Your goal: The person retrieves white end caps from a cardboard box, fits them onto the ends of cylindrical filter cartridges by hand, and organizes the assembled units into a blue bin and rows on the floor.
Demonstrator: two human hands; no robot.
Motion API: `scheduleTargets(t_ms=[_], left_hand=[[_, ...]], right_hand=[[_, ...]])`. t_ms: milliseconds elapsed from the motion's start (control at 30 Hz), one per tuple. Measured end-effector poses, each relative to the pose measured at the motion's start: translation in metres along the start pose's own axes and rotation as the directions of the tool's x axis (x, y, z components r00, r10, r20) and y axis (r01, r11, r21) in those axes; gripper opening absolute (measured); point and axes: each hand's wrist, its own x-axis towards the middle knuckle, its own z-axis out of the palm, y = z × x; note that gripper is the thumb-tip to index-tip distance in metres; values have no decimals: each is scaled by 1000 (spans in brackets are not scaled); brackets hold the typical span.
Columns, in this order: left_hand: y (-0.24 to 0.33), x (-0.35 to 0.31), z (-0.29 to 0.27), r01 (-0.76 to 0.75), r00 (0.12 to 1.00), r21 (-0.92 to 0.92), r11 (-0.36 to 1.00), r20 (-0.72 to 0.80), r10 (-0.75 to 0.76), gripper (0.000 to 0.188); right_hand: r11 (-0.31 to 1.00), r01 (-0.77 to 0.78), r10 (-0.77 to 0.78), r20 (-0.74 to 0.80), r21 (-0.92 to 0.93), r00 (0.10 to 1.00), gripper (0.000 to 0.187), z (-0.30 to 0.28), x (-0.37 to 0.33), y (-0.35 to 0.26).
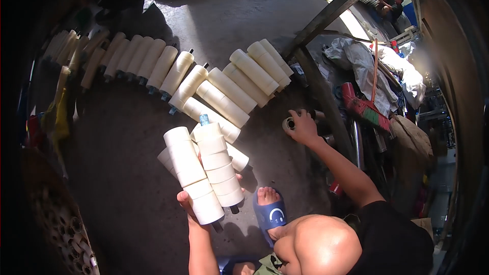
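The cream rolls (pixel 184 158) look smooth, with a satiny sheen; the floor (pixel 122 173) beneath is matt and hard, like concrete; by its right edge are crumpled, glossy plastic sheeting (pixel 352 61), a shiny metal tube (pixel 358 145) and rough, plastic-looking broom bristles (pixel 376 116)

Centre of the frame, it's cream-white rolls (pixel 218 168) with black rod ends (pixel 234 209) over a dark grey floor (pixel 127 117)! Lower centre, a blue sandal (pixel 264 214) flashes a white smile pattern; at right, red and green broom bristles (pixel 367 113).
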Motion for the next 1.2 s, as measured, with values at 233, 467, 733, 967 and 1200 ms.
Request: scheduleTargets(t_ms=[233,467,733,967,1200], left_hand=[[32,-12,27,-25,996,74,997,-89,31,121],[31,-19,25,56,998,55,997,-35,-54,124],[9,-16,9,121,992,122,985,5,-123,126],[3,-24,17,134,991,82,988,-5,-134,123],[6,-23,30,103,994,37,994,-33,-102,121]], right_hand=[[947,243,-202,197,-209,959,48,26,25,3],[995,80,-93,255,63,963,66,9,21,-1],[-146,-379,-258,335,914,906,50,-108,45,-123],[-282,-580,-600,331,764,729,66,-117,28,-149],[-105,-437,-698,247,893,672,65,-133,35,-155]])
